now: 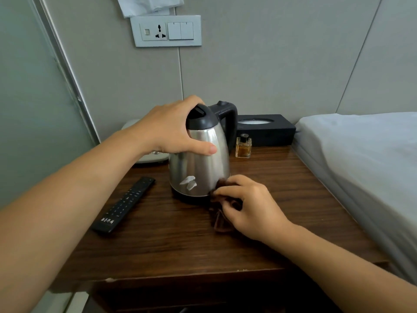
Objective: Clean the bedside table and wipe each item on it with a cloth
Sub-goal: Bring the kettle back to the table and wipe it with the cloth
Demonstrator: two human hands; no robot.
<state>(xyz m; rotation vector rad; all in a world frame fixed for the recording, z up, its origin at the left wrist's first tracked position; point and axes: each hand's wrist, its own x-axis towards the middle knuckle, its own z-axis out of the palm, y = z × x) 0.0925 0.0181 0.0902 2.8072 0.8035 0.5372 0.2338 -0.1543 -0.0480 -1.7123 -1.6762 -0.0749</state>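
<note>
- The steel kettle (199, 159) stands upright on its dark base near the middle of the wooden surface (282, 177), its black handle turned toward the back edge.
- The left hand (168, 129) grips the kettle's upper body from the left side, fingers curled over the black lid and thumb pressed across the steel front.
- The right hand (250, 205) pinches a dark brown cloth (220, 219), bunched in its curled fingers; the cloth's upper part touches the kettle's lower right side just above the base, and the rest trails down onto the surface.
- A black remote control (124, 203) lies flat toward the left edge, angled from the front left toward the kettle, apart from it.
- A small perfume bottle (243, 146) with amber liquid and a dark cap stands just beside the kettle on its right, nearer the back edge.
- A black tissue box (267, 131) sits at the back right corner, behind the bottle.
- A pale telephone (153, 157) shows partly behind the left wrist at the back left.
- A bed (361, 154) with a white sheet adjoins the right edge.
- A wall socket panel (168, 30) is mounted above.
</note>
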